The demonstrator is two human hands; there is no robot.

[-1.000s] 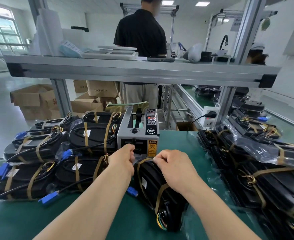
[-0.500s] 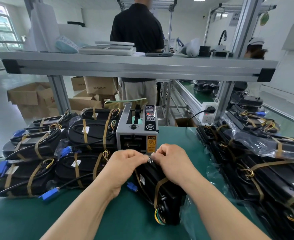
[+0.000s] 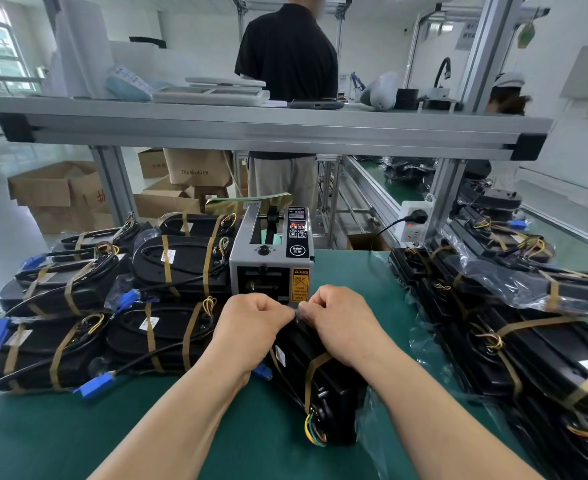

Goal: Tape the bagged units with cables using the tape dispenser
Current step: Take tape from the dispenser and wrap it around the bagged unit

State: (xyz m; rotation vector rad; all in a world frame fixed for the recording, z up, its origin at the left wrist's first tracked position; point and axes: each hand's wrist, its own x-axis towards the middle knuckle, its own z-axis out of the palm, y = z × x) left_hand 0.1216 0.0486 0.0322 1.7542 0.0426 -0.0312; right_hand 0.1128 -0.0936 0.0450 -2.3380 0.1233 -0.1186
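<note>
- On the green table point(image 3: 78, 438), just in front of the tape dispenser point(image 3: 272, 261), both hands meet at the far end of the bagged unit point(image 3: 323, 386); the left hand point(image 3: 254, 323) and right hand point(image 3: 341, 323) are curled, knuckles up, fingertips almost touching; each pinches the clear bag point(image 3: 372, 420) there; whether a tape strip lies between them cannot be told
- the clear bag holds the black unit; its loose plastic spreads at the near right
- the unit lies lengthwise; one tan tape band point(image 3: 315, 368) crosses it; coloured wires point(image 3: 311, 431) show at its near end; a blue connector point(image 3: 263, 370) sits by its left side
- taped units are stacked at left point(image 3: 168, 265) and right point(image 3: 528, 341)
</note>
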